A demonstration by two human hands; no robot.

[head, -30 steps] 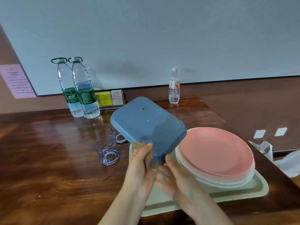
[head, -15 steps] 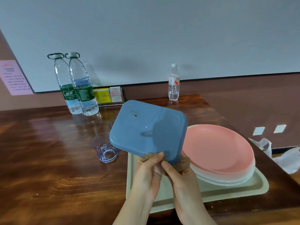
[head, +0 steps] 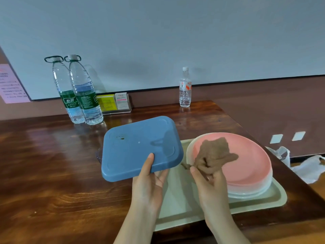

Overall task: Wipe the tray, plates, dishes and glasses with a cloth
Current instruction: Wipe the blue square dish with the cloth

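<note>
Blue dish (head: 140, 147): upside down, tilted, held above the table (head: 44, 173), brown specks near its far left corner.
Left hand (head: 149, 182): I grip its near edge, thumb on top.
Right hand (head: 209, 182): I pinch the brown cloth (head: 212, 154).
Cloth: raised before the pink plate (head: 249, 164).
Plates: stacked on the tray (head: 263, 203).
</note>
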